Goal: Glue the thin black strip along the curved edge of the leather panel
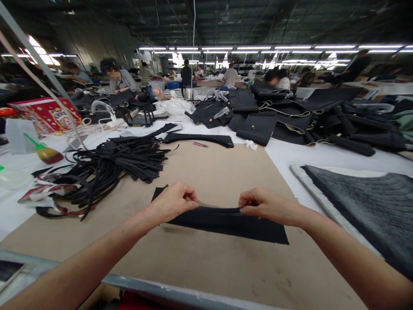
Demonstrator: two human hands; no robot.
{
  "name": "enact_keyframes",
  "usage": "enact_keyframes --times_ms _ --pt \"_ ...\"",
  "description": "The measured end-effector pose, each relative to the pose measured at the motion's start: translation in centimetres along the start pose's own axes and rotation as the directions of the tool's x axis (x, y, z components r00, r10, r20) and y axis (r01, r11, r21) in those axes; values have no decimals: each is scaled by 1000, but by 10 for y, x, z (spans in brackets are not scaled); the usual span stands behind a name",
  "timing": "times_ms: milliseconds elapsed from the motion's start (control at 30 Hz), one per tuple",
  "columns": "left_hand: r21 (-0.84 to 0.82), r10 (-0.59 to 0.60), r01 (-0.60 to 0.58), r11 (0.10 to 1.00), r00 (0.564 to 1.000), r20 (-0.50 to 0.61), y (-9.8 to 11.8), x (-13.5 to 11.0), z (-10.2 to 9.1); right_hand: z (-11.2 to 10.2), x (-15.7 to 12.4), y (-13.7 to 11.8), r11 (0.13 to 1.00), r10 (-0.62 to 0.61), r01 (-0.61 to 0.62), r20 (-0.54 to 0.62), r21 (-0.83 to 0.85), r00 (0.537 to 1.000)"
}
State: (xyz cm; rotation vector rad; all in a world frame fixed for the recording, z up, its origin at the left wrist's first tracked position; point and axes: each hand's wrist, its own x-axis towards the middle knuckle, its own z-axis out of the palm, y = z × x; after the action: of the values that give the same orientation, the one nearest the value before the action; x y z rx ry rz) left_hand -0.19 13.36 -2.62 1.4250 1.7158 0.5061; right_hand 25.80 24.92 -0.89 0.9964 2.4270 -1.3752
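A long black panel of leather-like material (pixel 226 226) lies crosswise before me on the brown board (pixel 200 267). My left hand (pixel 179 197) pinches its far edge left of the middle. Further right, my right hand (pixel 258 201) pinches the same edge between thumb and fingers. Between the two hands the edge looks raised and slightly folded. The panel's left corner shows beyond my left wrist, and its right end lies flat past my right hand. Whether the panel is leather or a substitute I cannot tell.
Black straps (pixel 129 159) are heaped at the left, near a bottle of amber liquid (pixel 48 154). A curved stack of black strips (pixel 198 138) and a small red tool (pixel 200 144) lie ahead. Black bag pieces (pixel 254 122) are piled behind. A grey textured sheet (pixel 361 202) is at right.
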Motion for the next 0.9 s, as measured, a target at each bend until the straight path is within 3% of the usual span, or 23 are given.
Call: enact_keyframes --times_ms 267,500,900 --pt "24 -51 50 998 999 17 -14 2 19 17 -3 18 999 4 -6 -46 -44 999" --pt "174 -138 138 975 990 -15 -6 1 32 47 4 24 970 163 -185 -141 -158 976" --pt "211 -139 141 967 990 -25 -7 32 49 46 16 36 909 299 -343 -202 -239 933"
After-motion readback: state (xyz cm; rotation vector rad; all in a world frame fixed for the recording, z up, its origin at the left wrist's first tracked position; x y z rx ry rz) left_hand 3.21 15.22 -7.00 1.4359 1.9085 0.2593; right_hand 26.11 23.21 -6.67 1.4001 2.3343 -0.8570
